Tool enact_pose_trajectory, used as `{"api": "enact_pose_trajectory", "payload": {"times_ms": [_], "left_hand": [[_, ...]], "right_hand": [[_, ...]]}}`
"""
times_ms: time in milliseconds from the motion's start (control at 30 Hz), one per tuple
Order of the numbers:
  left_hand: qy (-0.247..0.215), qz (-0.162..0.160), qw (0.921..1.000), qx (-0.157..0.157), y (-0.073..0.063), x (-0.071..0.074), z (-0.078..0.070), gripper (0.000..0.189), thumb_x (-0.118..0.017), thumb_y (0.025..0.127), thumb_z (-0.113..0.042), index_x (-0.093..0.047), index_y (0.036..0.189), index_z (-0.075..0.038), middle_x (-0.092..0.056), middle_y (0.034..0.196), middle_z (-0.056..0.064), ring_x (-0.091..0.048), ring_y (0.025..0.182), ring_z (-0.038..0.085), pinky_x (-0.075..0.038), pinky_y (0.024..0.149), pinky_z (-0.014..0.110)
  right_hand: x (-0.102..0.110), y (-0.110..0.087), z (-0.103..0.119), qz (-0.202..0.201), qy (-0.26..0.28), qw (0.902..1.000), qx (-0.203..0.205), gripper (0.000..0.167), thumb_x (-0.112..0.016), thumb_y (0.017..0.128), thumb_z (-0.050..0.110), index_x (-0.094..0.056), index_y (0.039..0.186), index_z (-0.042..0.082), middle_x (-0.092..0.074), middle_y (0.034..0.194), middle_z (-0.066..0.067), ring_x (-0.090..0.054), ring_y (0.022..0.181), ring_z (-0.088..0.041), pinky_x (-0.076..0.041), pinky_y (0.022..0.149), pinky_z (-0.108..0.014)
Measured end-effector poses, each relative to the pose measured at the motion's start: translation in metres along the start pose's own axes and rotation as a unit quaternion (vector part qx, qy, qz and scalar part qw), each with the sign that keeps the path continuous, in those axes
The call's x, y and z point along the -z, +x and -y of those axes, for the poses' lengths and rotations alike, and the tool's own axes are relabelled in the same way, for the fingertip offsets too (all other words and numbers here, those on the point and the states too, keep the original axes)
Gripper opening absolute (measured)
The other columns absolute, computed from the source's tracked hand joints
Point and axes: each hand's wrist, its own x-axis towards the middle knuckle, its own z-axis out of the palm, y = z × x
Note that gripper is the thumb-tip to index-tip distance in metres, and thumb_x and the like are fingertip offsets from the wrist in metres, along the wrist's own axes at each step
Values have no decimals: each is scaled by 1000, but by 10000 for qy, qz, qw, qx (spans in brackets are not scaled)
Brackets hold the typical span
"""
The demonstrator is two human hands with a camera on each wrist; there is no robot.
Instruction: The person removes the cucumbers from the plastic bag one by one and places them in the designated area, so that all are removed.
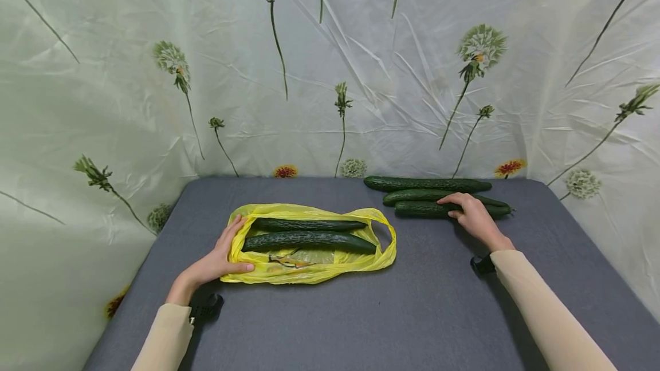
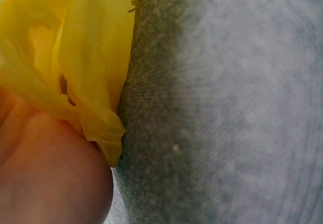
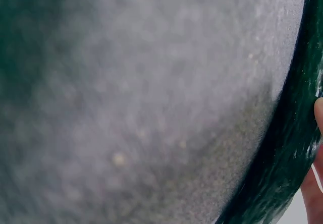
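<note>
In the head view a yellow plastic bag (image 1: 309, 273) lies on the table with its mouth spread, and two dark green cucumbers (image 1: 309, 240) lie side by side in it. My left hand (image 1: 219, 259) rests on the bag's left end, thumb and fingers stretched apart along its edge. The left wrist view shows yellow film (image 2: 96, 57) against the palm. At the back right, three more cucumbers lie in a row. My right hand (image 1: 474, 219) holds the nearest cucumber (image 1: 420, 209) between thumb and fingers. Part of that cucumber (image 3: 287, 148) and some fingertips appear in the right wrist view.
Grey cloth covers the table (image 1: 330, 325). Behind the held cucumber lie a middle cucumber (image 1: 412, 196) and a far cucumber (image 1: 423, 184), the latter along the back edge. A pale curtain (image 1: 392, 102) with printed flowers hangs behind and beside the table.
</note>
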Motion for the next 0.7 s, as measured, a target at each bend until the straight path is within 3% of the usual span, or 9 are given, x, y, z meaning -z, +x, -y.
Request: {"api": "enact_pose_trajectory", "payload": {"times_ms": [300,700], "left_hand": [[-26,-2,10000,-18,0,0,0,100,-75,82,-22,-6,155,-15,12,158,14,12,139,44,-8,94,76],[68,-73,10000,8,0,-1,0,101,-76,82,-25,-7,154,-10,12,157,15,12,139,46,-8,94,76]], "right_hand": [[-2,-2,2,63,185,9992,-341,36,-60,87,-10,-61,123,0,-54,124,-25,-43,117,-46,-33,93,-62],[-5,-6,17,-202,430,9987,-201,33,-61,90,-5,-61,123,0,-55,124,-24,-44,118,-45,-35,93,-61]]}}
